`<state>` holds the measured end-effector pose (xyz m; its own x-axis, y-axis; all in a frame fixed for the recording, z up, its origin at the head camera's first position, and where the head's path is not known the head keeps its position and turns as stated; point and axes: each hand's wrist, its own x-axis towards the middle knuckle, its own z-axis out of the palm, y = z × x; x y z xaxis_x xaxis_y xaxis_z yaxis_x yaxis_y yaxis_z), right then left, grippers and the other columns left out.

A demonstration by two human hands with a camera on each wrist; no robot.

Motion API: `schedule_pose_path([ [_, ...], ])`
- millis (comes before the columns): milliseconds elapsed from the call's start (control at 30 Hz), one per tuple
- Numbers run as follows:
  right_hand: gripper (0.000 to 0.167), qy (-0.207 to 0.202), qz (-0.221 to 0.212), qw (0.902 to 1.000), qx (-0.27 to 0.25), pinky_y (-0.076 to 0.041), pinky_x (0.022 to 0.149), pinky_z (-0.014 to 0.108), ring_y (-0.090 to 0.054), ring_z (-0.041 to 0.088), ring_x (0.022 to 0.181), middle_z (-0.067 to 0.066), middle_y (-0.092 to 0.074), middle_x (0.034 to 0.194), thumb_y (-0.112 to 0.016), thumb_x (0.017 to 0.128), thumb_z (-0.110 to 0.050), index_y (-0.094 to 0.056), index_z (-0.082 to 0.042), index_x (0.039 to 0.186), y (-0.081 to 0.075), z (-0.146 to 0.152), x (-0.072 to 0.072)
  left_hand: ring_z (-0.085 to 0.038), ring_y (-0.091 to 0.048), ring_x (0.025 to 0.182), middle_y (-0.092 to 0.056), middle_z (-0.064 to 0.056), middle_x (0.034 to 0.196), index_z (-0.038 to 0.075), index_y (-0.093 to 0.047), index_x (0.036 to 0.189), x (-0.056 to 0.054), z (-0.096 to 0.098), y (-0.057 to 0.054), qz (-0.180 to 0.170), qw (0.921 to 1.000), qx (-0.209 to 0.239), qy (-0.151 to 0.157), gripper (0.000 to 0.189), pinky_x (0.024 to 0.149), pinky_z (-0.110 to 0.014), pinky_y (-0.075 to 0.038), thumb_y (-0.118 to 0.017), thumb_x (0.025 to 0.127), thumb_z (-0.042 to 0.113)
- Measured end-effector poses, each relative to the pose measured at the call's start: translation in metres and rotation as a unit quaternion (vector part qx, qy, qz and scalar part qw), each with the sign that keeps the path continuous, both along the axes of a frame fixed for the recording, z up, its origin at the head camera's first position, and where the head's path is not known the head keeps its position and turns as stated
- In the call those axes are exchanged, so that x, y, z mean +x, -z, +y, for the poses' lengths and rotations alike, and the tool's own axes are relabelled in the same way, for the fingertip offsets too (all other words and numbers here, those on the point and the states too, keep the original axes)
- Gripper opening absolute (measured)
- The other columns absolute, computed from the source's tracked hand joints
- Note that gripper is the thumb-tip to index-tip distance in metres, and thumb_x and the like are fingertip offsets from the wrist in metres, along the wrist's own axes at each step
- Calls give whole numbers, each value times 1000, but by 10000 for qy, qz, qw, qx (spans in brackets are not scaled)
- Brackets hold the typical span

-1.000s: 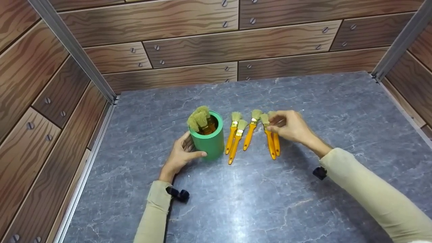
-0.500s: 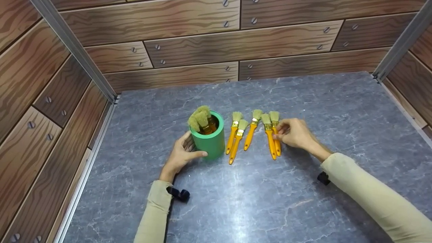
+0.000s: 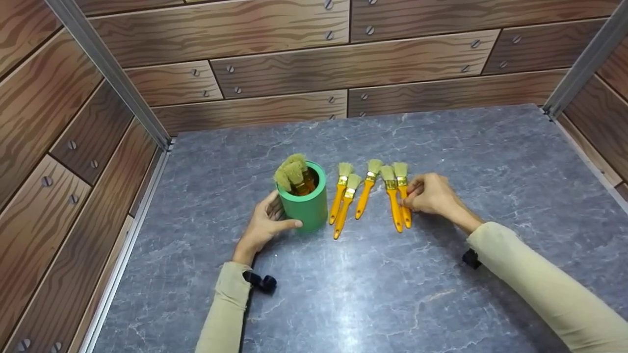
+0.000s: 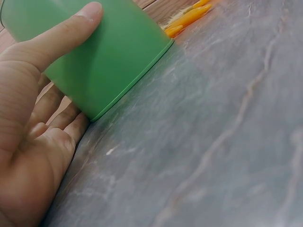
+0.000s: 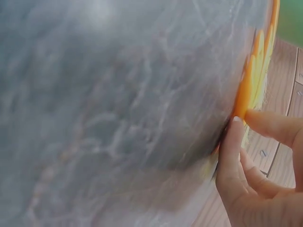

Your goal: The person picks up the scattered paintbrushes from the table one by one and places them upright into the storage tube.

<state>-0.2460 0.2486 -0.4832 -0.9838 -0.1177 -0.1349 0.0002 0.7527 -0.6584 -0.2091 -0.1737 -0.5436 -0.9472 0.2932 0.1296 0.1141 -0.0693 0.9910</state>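
A green cylindrical cup (image 3: 309,212) stands upright on the table, and several paintbrushes (image 3: 293,172) lean inside it with bristles up. My left hand (image 3: 264,226) holds the cup from its left side, thumb across the front wall (image 4: 90,52) and fingers around the back. To the right of the cup, several paintbrushes with orange handles lie with bristles pointing away. The rightmost paintbrush (image 3: 402,181) has its handle (image 5: 244,97) pinched between the thumb and index finger of my right hand (image 3: 432,195). Another paintbrush (image 3: 392,196) lies directly beside it on the left.
Two paintbrushes, a far one (image 3: 338,191) and a nearer one (image 3: 347,198), lie close by the cup, with a single paintbrush (image 3: 365,191) in the middle. Wood-plank-patterned walls (image 3: 284,73) border the grey marbled table (image 3: 373,294) at the back and sides.
My right hand has moved from the bristle end down to the handle of the rightmost paintbrush, which has shifted slightly right. The left hand and cup have stayed put.
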Motion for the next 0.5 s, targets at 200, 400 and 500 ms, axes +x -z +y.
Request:
schedule_pose_path([
  [200, 34, 277, -413, 9988, -30, -57, 60, 19, -66, 10, 69, 5, -76, 85, -90, 78, -19, -73, 0, 101, -1, 1, -2, -22, -41, 157, -47, -5, 167, 17, -36, 168, -1, 0, 0, -12, 10000, 27, 83, 104, 131, -32, -36, -94, 82, 5],
  [400, 34, 396, -531, 9978, 59, -56, 58, 20, -65, 11, 68, 5, -75, 84, -89, 78, -22, -73, 0, 100, -1, 1, -3, -23, -41, 157, -48, -5, 166, 18, -38, 167, -2, 0, 1, 29, 9999, 52, 86, 104, 131, -34, -36, -93, 81, 3],
  [500, 32, 421, -581, 9974, -5, -56, 57, 20, -66, 9, 65, 3, -75, 80, -88, 79, -20, -74, -1, 99, -1, 1, -4, -23, -42, 157, -48, -5, 166, 17, -38, 167, -2, 0, 1, 34, 10000, 52, 58, 104, 131, -35, -36, -93, 81, 2],
])
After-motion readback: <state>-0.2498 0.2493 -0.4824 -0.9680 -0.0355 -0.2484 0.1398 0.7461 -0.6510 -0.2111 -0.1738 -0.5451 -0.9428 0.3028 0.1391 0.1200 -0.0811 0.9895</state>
